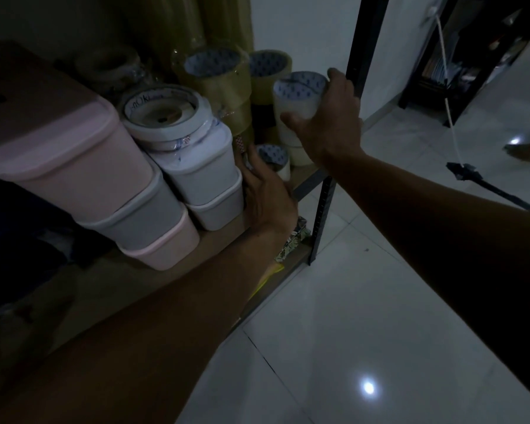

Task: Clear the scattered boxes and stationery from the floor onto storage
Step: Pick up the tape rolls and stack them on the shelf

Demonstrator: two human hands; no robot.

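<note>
My right hand (pixel 328 123) grips a white roll of tape (pixel 294 96) and holds it over other white rolls at the right end of the wooden shelf (pixel 221 237). My left hand (pixel 266 194) rests on the shelf with its fingers against a small tape roll (pixel 273 156) and beside the stacked grey lidded boxes (pixel 208 179). Whether the left fingers curl round that roll is hidden. Pink and grey lidded boxes (pixel 74 166) are stacked further left, with flat white tape rolls (pixel 166 114) on top.
Clear brown tape rolls (pixel 218 78) stand at the back of the shelf. A black metal upright (pixel 328 191) frames the shelf's right side. White tiled floor (pixel 364 316) lies to the right, with a black stand leg (pixel 487 188) and a dark bookcase (pixel 459 56) beyond.
</note>
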